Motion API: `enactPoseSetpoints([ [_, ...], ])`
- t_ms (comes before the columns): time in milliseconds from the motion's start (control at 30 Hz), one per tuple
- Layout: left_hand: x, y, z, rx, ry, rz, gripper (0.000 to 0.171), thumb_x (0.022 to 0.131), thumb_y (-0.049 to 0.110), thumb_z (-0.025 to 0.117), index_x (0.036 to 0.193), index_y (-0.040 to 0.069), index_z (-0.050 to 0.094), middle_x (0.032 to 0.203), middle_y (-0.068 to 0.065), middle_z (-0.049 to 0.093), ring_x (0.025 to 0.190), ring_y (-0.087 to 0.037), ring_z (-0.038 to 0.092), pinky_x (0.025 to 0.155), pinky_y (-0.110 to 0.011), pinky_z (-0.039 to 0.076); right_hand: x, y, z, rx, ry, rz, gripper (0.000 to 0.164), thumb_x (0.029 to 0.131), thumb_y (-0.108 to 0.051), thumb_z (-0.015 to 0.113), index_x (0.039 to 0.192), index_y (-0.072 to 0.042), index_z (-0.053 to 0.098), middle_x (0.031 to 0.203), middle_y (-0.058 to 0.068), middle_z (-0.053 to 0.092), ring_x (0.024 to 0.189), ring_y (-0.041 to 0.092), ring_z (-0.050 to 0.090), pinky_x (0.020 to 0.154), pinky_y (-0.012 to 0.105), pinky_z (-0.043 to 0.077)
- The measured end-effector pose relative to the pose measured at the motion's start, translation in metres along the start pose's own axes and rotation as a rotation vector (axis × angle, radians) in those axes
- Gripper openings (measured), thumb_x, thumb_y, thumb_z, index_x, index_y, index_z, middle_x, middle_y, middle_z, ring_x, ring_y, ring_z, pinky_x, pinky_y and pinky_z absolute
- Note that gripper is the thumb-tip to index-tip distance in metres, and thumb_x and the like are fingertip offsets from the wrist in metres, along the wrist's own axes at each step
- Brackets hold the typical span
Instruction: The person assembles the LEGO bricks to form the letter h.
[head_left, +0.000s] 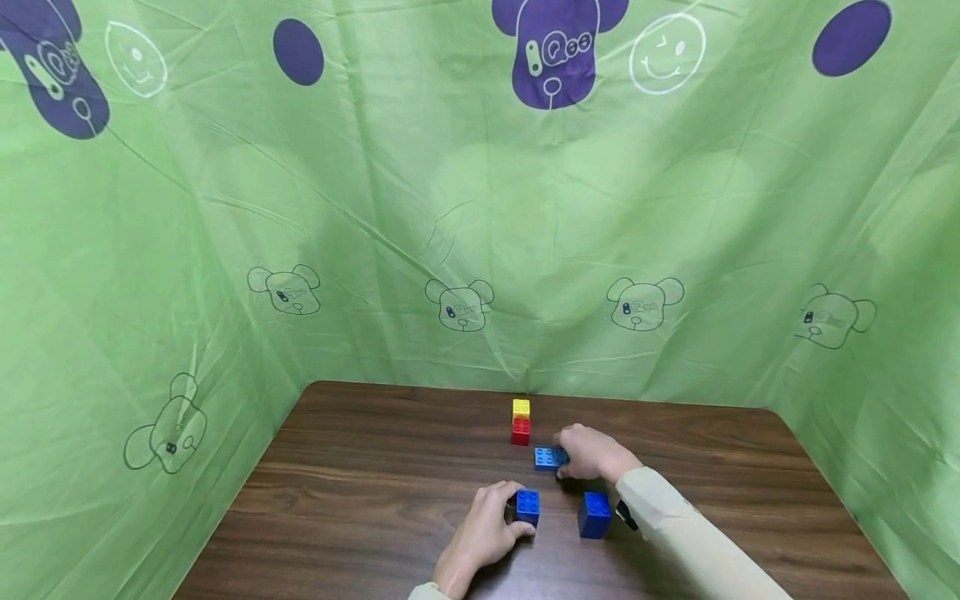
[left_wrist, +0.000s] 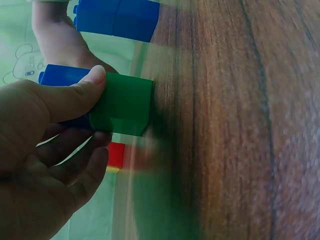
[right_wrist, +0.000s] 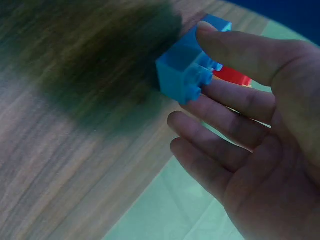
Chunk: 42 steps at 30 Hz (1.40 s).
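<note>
My left hand [head_left: 486, 527] holds a two-brick stack between thumb and fingers, a blue toy building brick [head_left: 527, 502] on top of a green brick [left_wrist: 122, 102]. In the left wrist view the green brick is close over the wooden table. Farther back, my right hand [head_left: 592, 454] pinches a long light blue brick [head_left: 545, 458]; its thumb lies on one side in the right wrist view, with the fingers partly hidden behind the brick. The studs of the light blue brick face the palm. A taller dark blue stack [head_left: 595, 517] stands beneath the right forearm, near the wrist.
Behind the hands, a red brick [head_left: 521, 432] and a yellow brick [head_left: 521, 407] stand in line near the table's back. The brown wooden table [head_left: 337, 492] is enclosed by green printed cloth [head_left: 375, 217] at the back and both sides.
</note>
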<state>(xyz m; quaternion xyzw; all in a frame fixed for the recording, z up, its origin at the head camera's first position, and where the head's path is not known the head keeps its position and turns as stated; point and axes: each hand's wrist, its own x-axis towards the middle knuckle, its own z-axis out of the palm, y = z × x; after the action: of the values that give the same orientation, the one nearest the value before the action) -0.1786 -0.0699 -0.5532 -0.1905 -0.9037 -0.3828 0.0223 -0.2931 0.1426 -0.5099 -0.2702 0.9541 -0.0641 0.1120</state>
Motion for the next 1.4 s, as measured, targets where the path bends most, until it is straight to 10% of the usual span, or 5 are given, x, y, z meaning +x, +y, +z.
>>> enactPoseSetpoints([
  [1400, 0.000, -0.003, 0.002, -0.001, 0.026, 0.066, 0.036, 0.079, 0.025, 0.087, 0.107, 0.010, 0.070, 0.093, 0.006, 0.068, 0.084, -0.006, 0.061, 0.076, -0.025, 0.053, -0.007, 0.012, 0.007, -0.084, 0.188, -0.107, 0.030, 0.082, -0.025, 0.084, 0.105, -0.008, 0.073, 0.095, 0.003, 0.069, 0.084, 0.018, 0.066, 0.073, 0.041, 0.058],
])
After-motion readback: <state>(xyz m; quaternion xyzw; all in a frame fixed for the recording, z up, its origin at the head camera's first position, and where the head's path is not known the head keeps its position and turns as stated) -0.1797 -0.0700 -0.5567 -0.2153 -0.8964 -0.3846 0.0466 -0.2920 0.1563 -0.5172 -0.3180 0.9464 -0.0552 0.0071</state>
